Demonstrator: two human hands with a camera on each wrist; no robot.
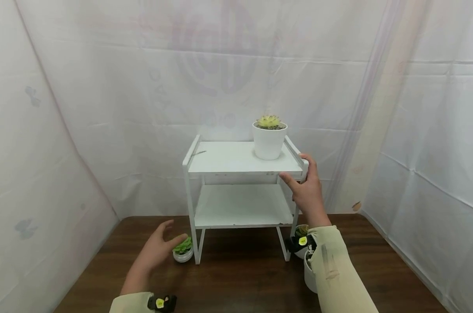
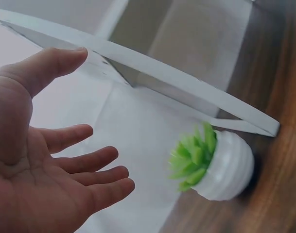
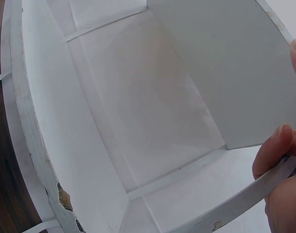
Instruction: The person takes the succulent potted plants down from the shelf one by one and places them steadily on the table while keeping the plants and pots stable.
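Observation:
A white two-tier shelf (image 1: 240,206) stands on the wooden table. My right hand (image 1: 310,193) grips its upper right front corner; the right wrist view shows fingers (image 3: 274,150) curled round the white post. On the right of the top board sits a yellow-green succulent in a white pot (image 1: 267,144). My left hand (image 1: 155,248) is held in the air left of the shelf with fingers spread and nothing in it. Close to it, by the shelf's left front leg, is a small green succulent in a ribbed white pot (image 2: 228,167).
Two more white pots stand by the shelf's right leg, a rear potted plant (image 1: 301,230) and a front pot (image 1: 310,276), both partly hidden by my right wrist and sleeve. White sheeting (image 1: 142,108) hangs behind and at both sides of the table (image 1: 236,282).

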